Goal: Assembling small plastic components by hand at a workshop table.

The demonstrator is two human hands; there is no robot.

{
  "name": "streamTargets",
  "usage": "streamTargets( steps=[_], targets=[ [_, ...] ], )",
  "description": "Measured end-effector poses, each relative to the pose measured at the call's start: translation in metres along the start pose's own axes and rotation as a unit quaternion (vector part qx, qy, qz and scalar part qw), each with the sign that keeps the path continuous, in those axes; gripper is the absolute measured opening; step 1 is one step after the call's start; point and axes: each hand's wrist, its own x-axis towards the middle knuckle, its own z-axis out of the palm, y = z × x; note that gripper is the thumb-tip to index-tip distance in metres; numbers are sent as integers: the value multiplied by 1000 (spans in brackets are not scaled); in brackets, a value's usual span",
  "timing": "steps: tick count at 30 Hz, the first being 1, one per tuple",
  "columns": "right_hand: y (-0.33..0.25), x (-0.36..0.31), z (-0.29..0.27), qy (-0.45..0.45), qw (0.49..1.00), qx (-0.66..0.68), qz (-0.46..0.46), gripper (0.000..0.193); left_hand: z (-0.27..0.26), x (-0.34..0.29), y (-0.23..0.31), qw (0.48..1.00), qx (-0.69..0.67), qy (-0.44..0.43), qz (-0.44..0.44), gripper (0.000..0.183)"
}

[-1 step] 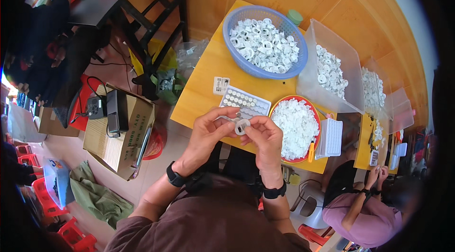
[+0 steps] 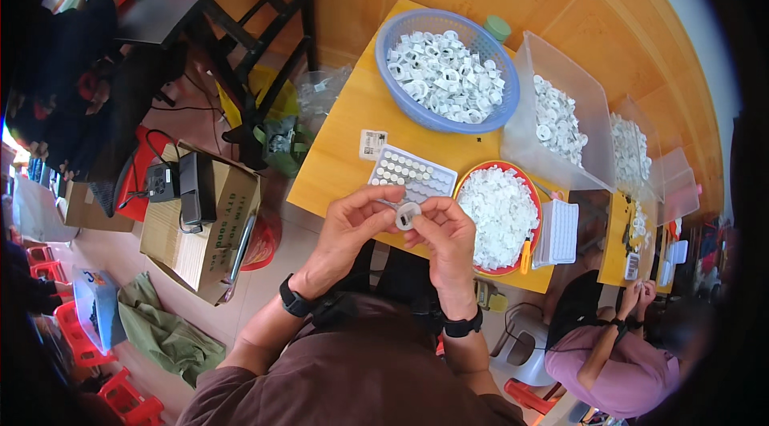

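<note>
Just past the near edge of the yellow table, both my hands are closed around a small round white plastic part (image 2: 408,216) with a dark slot in its face. My left hand (image 2: 350,227) has thumb and index finger pinched at the part's left side; anything small between those fingertips is too hidden to name. On the right side, the thumb and fingers of my right hand (image 2: 448,235) grip the rim. Beyond my fingers lies a white tray (image 2: 436,184) with rows of small round silvery pieces. A red-rimmed bowl (image 2: 535,200) of small white pieces stands to the right.
A blue basket (image 2: 384,77) and a clear bin (image 2: 589,89), both filled with white parts, occupy the table's far side. An orange-handled tool (image 2: 526,258) leans on the bowl beside stacked white trays (image 2: 559,234). An open carton (image 2: 232,246) stands left; a co-worker (image 2: 613,362) sits right.
The round white part has shifted slightly down and left, tilting a little between my fingers. Both hands keep their grip in nearly the same place.
</note>
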Motion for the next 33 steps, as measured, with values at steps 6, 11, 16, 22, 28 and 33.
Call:
streamTargets(
  steps=[6, 11, 16, 22, 28, 33],
  targets=[
    [26, -17, -1, 25, 997, 39, 55, 13, -18, -15, -10, 994, 47, -72, -73, 22],
    [23, -14, -6, 5, 997, -54, 45, 10, -32, -19, -21, 997, -7, -38, -70, 27],
    [14, 27, -27, 117, 868, -426, -227, 6, -41, -15, -13, 994, -77, -49, -65, 27],
    [14, 52, -20, 102, 803, -517, -280, 9, -45, -12, -9, 993, -94, -41, -59, 27],
    [19, 53, -13, 40, 781, -559, -275, 9, -45, -14, -9, 993, -95, -29, -64, 29],
    [19, 44, -19, 30, 746, -600, -287, 9, -49, -13, -11, 994, -89, -15, -65, 30]
  ],
)
